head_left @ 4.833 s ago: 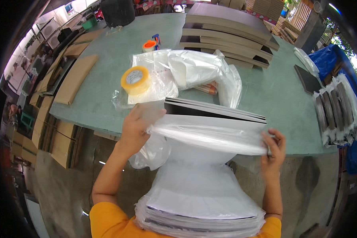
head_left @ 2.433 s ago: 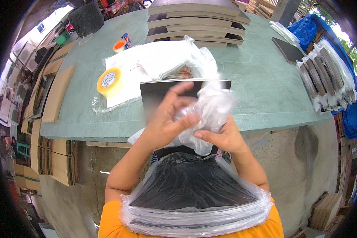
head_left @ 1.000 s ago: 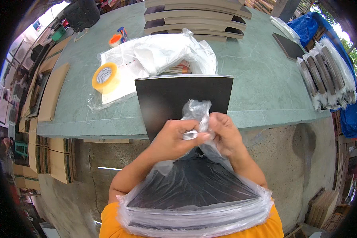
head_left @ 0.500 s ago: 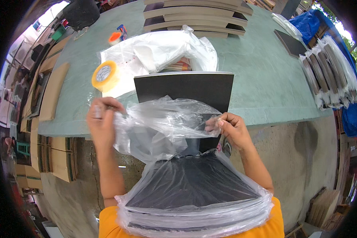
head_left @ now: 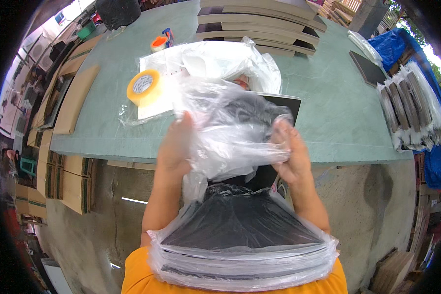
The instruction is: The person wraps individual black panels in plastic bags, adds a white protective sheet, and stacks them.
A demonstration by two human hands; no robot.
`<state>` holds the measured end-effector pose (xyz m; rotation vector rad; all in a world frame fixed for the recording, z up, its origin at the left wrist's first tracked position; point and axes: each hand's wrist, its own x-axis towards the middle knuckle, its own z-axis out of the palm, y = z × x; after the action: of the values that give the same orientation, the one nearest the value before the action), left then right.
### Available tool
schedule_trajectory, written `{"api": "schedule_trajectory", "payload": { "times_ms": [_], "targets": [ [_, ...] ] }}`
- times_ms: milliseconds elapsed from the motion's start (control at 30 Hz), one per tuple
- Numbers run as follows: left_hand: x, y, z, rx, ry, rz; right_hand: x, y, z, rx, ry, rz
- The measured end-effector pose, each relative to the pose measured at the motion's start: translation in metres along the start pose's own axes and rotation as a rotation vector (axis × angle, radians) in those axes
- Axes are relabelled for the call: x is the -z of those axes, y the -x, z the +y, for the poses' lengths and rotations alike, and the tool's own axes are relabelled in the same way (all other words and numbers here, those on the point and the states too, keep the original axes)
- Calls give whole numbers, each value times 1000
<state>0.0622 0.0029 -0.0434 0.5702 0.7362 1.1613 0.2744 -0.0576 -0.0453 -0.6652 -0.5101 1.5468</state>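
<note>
A clear plastic bag [head_left: 230,139] is spread in the air between my hands, blurred by motion. My left hand [head_left: 175,149] grips its left side, the fingers mostly hidden by the film. On the other side my right hand [head_left: 293,154] holds the bag's edge, with film over the fingertips. Behind the bag, a flat black panel [head_left: 290,105] leans at the table's front edge, largely covered by the film. Against my body rests a stack of black panels wrapped in clear plastic [head_left: 242,225].
On the green table [head_left: 328,122] lie a yellowish tape roll [head_left: 143,87], white plastic sheeting [head_left: 210,59] and an orange-and-blue tape dispenser [head_left: 160,42]. Stacked panels [head_left: 259,24] stand at the back. Wrapped panels [head_left: 409,105] lean at the right; flat cardboard [head_left: 78,98] lies at the left.
My left hand has moved right and my hands are closer together. The bag has risen and bunched up, covering more of the black panel. The view has shifted slightly.
</note>
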Motion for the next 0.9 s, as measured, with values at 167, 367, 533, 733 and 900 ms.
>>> {"api": "schedule_trajectory", "payload": {
  "times_ms": [167,367,533,733,900],
  "targets": [
    [105,-5,11,-24,-111,-102,35,10,-17,-34,-1,157],
    [184,3,121,-357,-105,381,104,36,-36,-82,249,405],
    [-12,10,91,-952,-756,216,46,14,-33,-30,883,199],
    [-62,4,-26,-647,-1507,-1174,-17,24,-62,199,1137,-148],
    [-2,-25,-44,-15,-1964,-1247,-1,48,-117,613,1578,405]
  ]
}}
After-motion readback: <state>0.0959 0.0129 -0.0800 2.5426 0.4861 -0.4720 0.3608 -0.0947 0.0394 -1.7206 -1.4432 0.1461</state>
